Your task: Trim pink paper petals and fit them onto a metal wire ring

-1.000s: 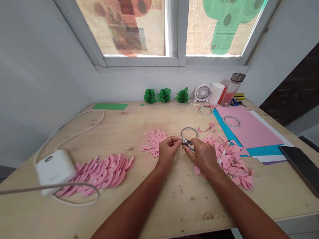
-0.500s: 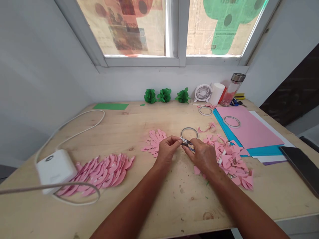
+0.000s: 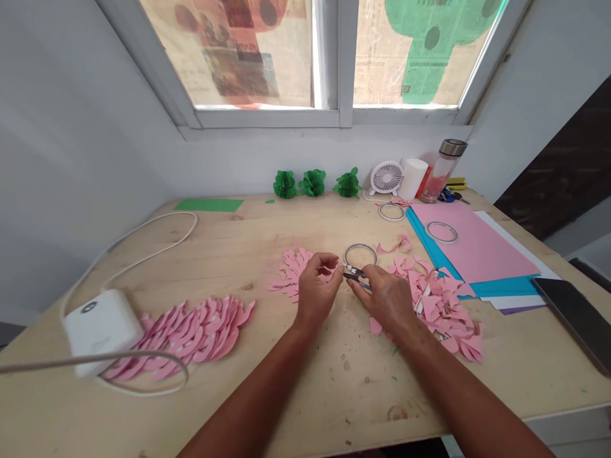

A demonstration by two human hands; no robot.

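My right hand (image 3: 389, 296) grips a pair of dark scissors (image 3: 356, 278), its blades pointing left with whitish marks on the upper one. Close to the blade tips is my left hand (image 3: 319, 286), its fingers curled toward the thumb; whatever they pinch is too small to make out. Behind the left hand lies a fan of pink paper petals (image 3: 289, 270), partly covered by it. A roll of tape (image 3: 361, 246) rests on the table just beyond the scissors. Beside my right hand spreads a heap of pink paper scraps (image 3: 451, 308).
To the left are overlapping pink cut pieces (image 3: 205, 331) and a white power bank (image 3: 102, 324) with a cable. Three green paper shapes (image 3: 312, 182), a small fan (image 3: 387, 178) and a bottle (image 3: 443, 172) line the back. Coloured sheets (image 3: 487, 254) and a phone (image 3: 575, 321) lie right.
My left fingers have shifted slightly and loosened into a rounder curl near the blade tips. The right hand keeps its hold on the scissors. The whole view has shifted a little.
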